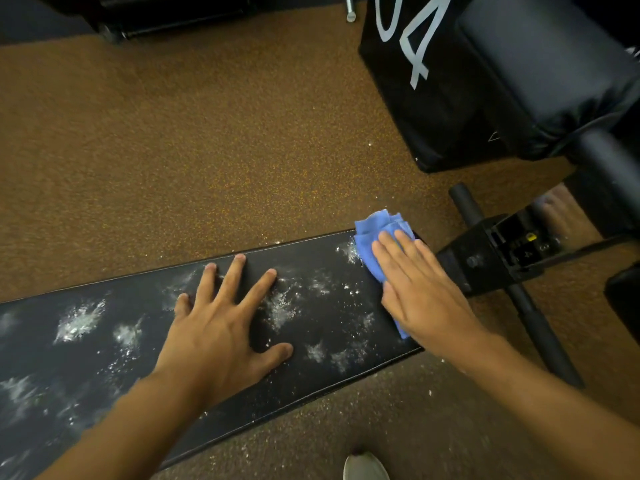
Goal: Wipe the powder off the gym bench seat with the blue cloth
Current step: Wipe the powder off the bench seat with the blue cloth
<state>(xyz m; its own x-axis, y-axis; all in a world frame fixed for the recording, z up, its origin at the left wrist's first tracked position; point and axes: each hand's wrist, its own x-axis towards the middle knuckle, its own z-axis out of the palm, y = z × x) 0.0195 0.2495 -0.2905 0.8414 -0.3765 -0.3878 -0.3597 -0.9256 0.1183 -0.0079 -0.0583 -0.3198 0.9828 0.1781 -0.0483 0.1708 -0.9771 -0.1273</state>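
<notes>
The black gym bench seat [145, 386] runs from the lower left to the right middle. White powder [81, 320] lies on it in several patches and specks. At the seat's right end, my right hand [420, 289] presses flat on the folded blue cloth [372, 233]; the cloth sticks out beyond my fingertips and under my palm. My left hand [221, 330] rests flat on the seat's middle with its fingers spread and nothing in it.
Brown speckled rubber floor [207, 150] surrounds the bench, with some powder spilled on it. The bench's black metal frame and foot bar [512, 271] lie right of the seat. A black padded box marked "04" [433, 81] stands at upper right. A shoe tip [365, 467] shows below.
</notes>
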